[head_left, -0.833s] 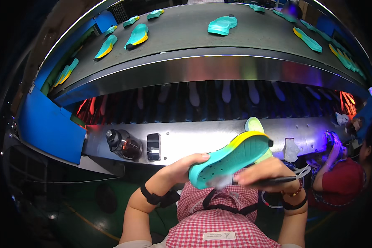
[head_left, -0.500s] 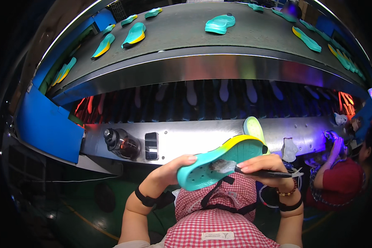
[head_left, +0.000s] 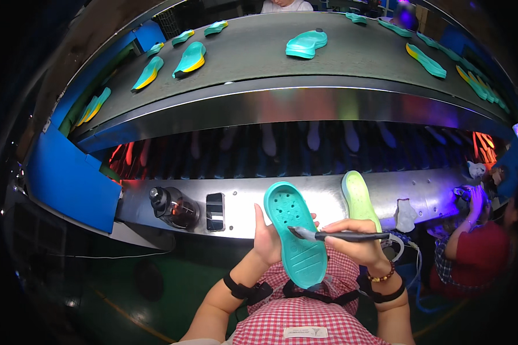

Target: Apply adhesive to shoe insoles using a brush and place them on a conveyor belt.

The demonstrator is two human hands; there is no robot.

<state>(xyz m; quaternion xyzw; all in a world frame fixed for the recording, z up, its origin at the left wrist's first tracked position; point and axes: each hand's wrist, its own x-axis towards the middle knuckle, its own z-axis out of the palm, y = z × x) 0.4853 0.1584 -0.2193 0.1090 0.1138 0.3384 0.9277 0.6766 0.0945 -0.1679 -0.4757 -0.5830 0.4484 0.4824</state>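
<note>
My left hand grips a teal shoe sole from beneath and from its left edge, thumb stretched upward beside it. The sole's broad, holed end points away from me and its grooved end toward me. A black-handled brush lies across my right hand, pinched between thumb and fingers. Its bristles touch or hover just over the middle of the sole; I cannot tell which. Behind my right hand, a pale green sole rests on the metal ledge.
Beyond the ledge runs a dark conveyor belt carrying several teal and yellow soles. A dark bottle and a phone-like black rectangle are at left. A crumpled white piece sits at right, near a co-worker in a red sleeve.
The held sole has turned from slanting sideways to nearly upright, its yellow side out of sight. The brush has shifted slightly left and levelled. A person has appeared behind the belt.
</note>
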